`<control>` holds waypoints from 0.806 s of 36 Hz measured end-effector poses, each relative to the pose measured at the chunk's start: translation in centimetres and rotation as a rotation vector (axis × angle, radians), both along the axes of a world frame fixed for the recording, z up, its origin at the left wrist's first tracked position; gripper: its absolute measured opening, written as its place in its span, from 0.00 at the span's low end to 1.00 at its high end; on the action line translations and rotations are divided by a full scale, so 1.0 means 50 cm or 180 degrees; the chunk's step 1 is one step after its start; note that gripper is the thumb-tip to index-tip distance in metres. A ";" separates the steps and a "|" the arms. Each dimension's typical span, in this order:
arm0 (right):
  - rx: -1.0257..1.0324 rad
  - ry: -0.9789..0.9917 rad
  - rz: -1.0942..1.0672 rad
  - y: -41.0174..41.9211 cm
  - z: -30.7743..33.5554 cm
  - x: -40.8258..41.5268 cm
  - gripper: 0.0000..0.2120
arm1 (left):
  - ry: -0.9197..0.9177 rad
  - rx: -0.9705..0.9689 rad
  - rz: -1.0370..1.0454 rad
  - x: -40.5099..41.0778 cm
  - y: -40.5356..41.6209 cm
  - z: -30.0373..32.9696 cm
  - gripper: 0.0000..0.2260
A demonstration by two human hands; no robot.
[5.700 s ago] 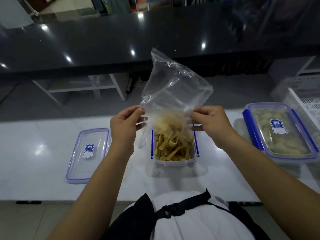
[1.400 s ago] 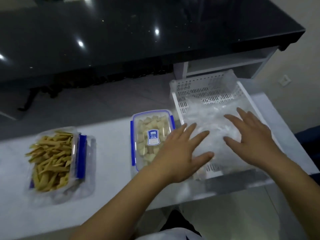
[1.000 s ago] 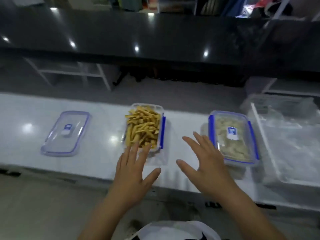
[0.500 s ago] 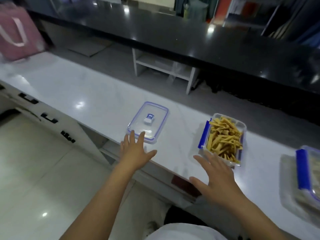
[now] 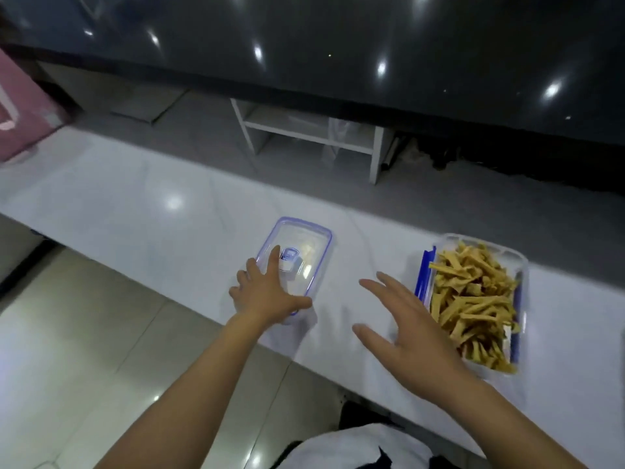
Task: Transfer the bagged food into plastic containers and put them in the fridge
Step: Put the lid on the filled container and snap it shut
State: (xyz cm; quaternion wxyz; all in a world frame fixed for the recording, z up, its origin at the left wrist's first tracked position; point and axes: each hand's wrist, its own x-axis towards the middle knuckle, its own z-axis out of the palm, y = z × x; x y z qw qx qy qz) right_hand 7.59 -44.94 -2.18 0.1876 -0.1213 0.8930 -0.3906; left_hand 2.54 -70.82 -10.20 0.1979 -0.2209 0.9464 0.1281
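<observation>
- Container (image 5: 473,306) of yellow food strips (image 5: 470,299) stands uncovered on the white table (image 5: 135,225), near its front edge at the right; blue clip flaps show along its left and right sides.
- Lid (image 5: 297,258), clear with a blue rim and a small label, lies flat on the table to the left of the container, well apart from it.
- Left hand (image 5: 267,292) rests on the lid's near end, its grip open, fingers straight and spread across the plastic.
- Right hand (image 5: 412,336) is just left of the container, its grip open and holding nothing, fingers spread.
- Beyond the table, a white shelf unit (image 5: 311,137) stands under a glossy black counter (image 5: 338,45).
- Something pink (image 5: 20,113) sits at the far left.
</observation>
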 end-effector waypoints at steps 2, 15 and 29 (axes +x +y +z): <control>-0.0712 -0.0395 -0.0357 -0.008 0.001 -0.030 0.28 | 0.0061 0.0389 0.0148 0.008 0.011 0.023 0.58; -0.3309 -0.2059 -0.2281 -0.011 -0.002 -0.099 0.20 | 0.0781 0.1415 -0.0549 0.068 0.171 0.170 0.55; -0.2224 -0.0822 -0.2676 0.110 0.099 -0.007 0.16 | -0.0738 0.5094 -0.0471 -0.062 0.152 0.228 0.26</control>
